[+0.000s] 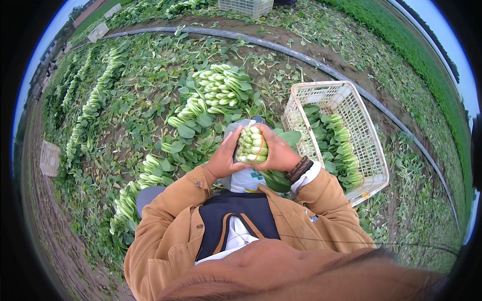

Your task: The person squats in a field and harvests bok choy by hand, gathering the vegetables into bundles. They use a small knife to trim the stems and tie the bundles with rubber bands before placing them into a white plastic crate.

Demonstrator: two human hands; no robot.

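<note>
Between my two palms is a bunch of bok choy (253, 145), its pale stem ends facing up toward me. An orange band (260, 148) runs around the bunch near my right hand. My left hand (228, 154) presses on the left side, and my right hand (276, 148) wraps the right side, with green leaves hanging below the wrist. Beneath the hands, a white plastic bag (243, 182) covers part of my lap. To the right stands a white plastic crate (367, 139) with banded bok choy bunches (348, 150) lined up inside.
A heap of loose bok choy (220, 88) lies on the ground ahead, and another row (130, 199) runs by my left side. Past the crate curves a grey hose (320, 66). Other crates (50, 158) stand at the left and far edges. Loose leaves cover the soil.
</note>
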